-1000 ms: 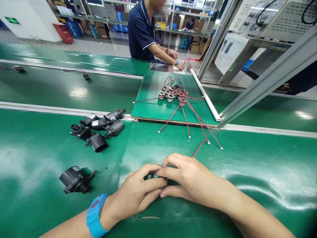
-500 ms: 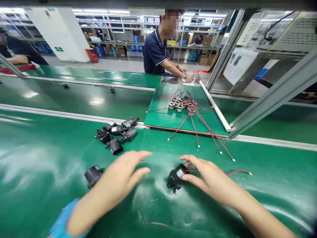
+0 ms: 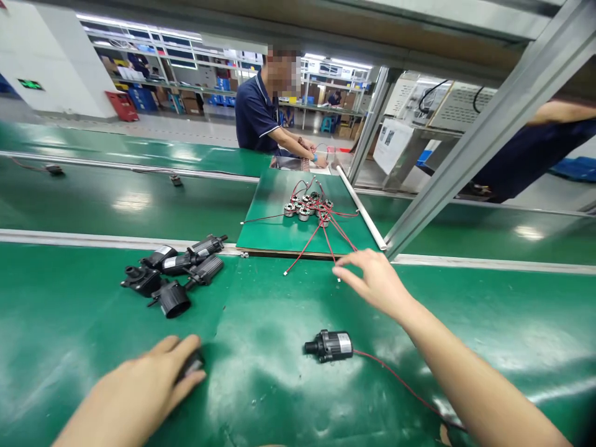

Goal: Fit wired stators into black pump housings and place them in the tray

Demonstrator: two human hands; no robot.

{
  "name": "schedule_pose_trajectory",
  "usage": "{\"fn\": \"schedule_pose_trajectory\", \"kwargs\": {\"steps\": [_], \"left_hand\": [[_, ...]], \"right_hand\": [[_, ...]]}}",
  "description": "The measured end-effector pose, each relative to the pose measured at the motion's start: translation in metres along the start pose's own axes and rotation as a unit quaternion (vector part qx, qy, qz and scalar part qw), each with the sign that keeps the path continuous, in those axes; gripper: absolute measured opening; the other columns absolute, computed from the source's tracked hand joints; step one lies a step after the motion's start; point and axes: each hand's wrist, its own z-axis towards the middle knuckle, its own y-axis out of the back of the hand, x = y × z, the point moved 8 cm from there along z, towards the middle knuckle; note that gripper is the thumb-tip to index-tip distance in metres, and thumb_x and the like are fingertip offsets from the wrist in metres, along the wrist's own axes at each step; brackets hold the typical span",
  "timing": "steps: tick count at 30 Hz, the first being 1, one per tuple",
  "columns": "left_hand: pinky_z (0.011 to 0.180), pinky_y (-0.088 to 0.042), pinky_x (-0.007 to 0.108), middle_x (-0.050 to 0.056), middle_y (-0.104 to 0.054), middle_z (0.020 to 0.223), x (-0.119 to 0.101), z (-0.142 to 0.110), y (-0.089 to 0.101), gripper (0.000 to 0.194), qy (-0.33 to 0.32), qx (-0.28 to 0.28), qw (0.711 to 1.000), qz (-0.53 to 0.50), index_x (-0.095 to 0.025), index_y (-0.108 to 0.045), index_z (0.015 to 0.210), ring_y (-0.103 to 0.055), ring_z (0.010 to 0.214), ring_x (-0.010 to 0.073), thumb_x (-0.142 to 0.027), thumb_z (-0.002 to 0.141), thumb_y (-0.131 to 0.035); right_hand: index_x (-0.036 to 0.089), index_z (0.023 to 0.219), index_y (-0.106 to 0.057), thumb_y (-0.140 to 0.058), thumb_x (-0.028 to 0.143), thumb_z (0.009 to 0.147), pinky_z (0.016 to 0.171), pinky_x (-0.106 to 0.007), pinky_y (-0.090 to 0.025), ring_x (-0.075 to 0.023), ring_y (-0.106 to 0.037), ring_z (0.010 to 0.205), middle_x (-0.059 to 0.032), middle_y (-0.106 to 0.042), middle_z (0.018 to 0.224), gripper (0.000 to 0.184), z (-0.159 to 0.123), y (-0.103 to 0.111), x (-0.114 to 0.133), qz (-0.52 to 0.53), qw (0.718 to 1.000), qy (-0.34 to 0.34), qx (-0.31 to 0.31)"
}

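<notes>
My left hand (image 3: pixel 153 379) is closed around a black pump housing (image 3: pixel 192 365), mostly hidden by the fingers. My right hand (image 3: pixel 372 279) is stretched forward with thumb and fingers apart, close to the white plug ends of red wires (image 3: pixel 307 249). These wires run from a cluster of small round motor parts (image 3: pixel 305 213) on a raised green board (image 3: pixel 261 230). Between my hands a black pump (image 3: pixel 329 346) lies on its side, its red wire trailing right beneath my right forearm.
Several black pump housings (image 3: pixel 174 299) lie in a pile at the left on the green bench (image 3: pixel 261 403). A white tube (image 3: pixel 361 208) edges the board, beside a slanted metal post (image 3: pixel 465 149). Across the line a co-worker (image 3: pixel 256 112) handles wires.
My right hand has let go of the pump and moved forward to the wires. My left hand has moved back left and taken hold of the separate housing. The view has shifted right.
</notes>
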Motion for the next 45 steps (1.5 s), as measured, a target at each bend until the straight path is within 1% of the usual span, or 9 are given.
{"fn": "schedule_pose_trajectory", "kwargs": {"steps": [2,4,8,16,25,30,34,38,45], "left_hand": [[0.056,-0.054,0.027,0.005,-0.074,0.090,-0.049,0.015,-0.005,0.014,-0.058,0.029,0.998,0.000,-0.027,-0.073,0.093,-0.074,0.066,0.0236,-0.030,0.087,-0.061],[0.070,-0.059,0.026,0.004,-0.077,0.104,-0.093,0.024,-0.002,0.031,-0.140,-0.003,0.987,-0.080,-0.030,-0.067,0.116,-0.077,0.084,0.0228,-0.030,0.085,-0.067],[0.083,-0.059,0.022,0.003,-0.076,0.115,-0.134,0.027,-0.004,0.056,-0.230,-0.087,0.938,-0.244,-0.031,-0.053,0.133,-0.075,0.097,0.0191,-0.033,0.082,-0.076],[0.081,-0.057,0.020,-0.004,-0.072,0.107,-0.121,0.030,-0.033,0.051,-0.188,-0.049,0.914,-0.355,-0.035,-0.056,0.125,-0.071,0.092,0.0143,-0.031,0.080,-0.079],[0.076,-0.057,0.023,0.000,-0.071,0.105,-0.118,0.029,-0.041,0.050,-0.214,-0.065,0.899,-0.377,-0.033,-0.054,0.128,-0.071,0.089,0.0170,-0.034,0.083,-0.075],[0.082,-0.057,0.026,0.001,-0.070,0.113,-0.118,0.027,-0.036,0.046,-0.192,-0.045,0.909,-0.366,-0.033,-0.053,0.128,-0.070,0.096,0.0183,-0.037,0.086,-0.073],[0.089,-0.057,0.028,0.001,-0.068,0.119,-0.120,0.026,-0.032,0.044,-0.166,-0.038,0.917,-0.362,-0.034,-0.053,0.128,-0.069,0.105,0.0185,-0.036,0.088,-0.071],[0.091,-0.057,0.029,-0.001,-0.070,0.120,-0.115,0.025,-0.035,0.059,-0.119,-0.049,0.920,-0.370,-0.037,-0.044,0.137,-0.070,0.107,0.0183,-0.036,0.087,-0.074],[0.092,-0.058,0.031,0.001,-0.072,0.118,-0.120,0.022,-0.040,0.069,-0.116,-0.051,0.892,-0.434,-0.036,-0.032,0.144,-0.072,0.105,0.0190,-0.040,0.088,-0.073]], "right_hand": [[0.024,0.102,-0.075,-0.055,0.048,0.100,0.092,-0.039,-0.042,-0.0236,-0.062,0.100,-0.0053,-0.074,0.107,0.031,0.039,0.005,-0.010,-0.024,0.998,-0.027,-0.049],[0.024,0.107,-0.075,-0.055,0.045,0.100,0.092,-0.039,-0.041,-0.0252,-0.059,0.106,-0.0064,-0.072,0.113,0.029,0.073,0.005,-0.018,-0.049,0.994,-0.050,-0.087],[0.028,0.114,-0.075,-0.054,0.044,0.100,0.089,-0.041,-0.039,-0.0290,-0.053,0.111,-0.0088,-0.067,0.119,0.030,0.123,-0.005,-0.022,-0.079,0.987,-0.062,-0.122],[0.029,0.100,-0.077,-0.072,0.027,0.087,0.094,-0.040,-0.034,-0.0274,-0.047,0.111,-0.0077,-0.064,0.114,0.014,0.179,-0.032,-0.017,-0.150,0.981,-0.030,-0.121],[0.021,0.094,-0.073,-0.071,0.023,0.087,0.097,-0.045,-0.031,-0.0312,-0.046,0.117,-0.0122,-0.063,0.122,0.008,0.185,-0.047,-0.009,-0.180,0.976,0.017,-0.122],[0.020,0.096,-0.066,-0.070,0.023,0.089,0.115,-0.050,-0.021,-0.0281,-0.046,0.132,-0.0085,-0.068,0.125,0.008,0.159,-0.049,0.018,-0.146,0.982,0.087,-0.089],[0.023,0.115,-0.058,-0.065,0.031,0.096,0.120,-0.052,-0.022,-0.0208,-0.060,0.116,-0.0038,-0.070,0.117,0.022,0.094,-0.031,0.057,-0.020,0.986,0.135,-0.091],[0.025,0.137,-0.051,-0.063,0.036,0.098,0.099,-0.036,-0.050,-0.0193,-0.063,0.110,-0.0081,-0.064,0.123,0.042,0.011,-0.001,0.102,0.142,0.969,0.189,-0.074],[0.017,0.105,-0.067,-0.065,0.061,0.086,0.071,-0.029,-0.047,-0.0154,-0.062,0.076,-0.0022,-0.067,0.085,0.048,-0.056,-0.006,0.139,0.102,0.967,0.227,-0.049]]}}
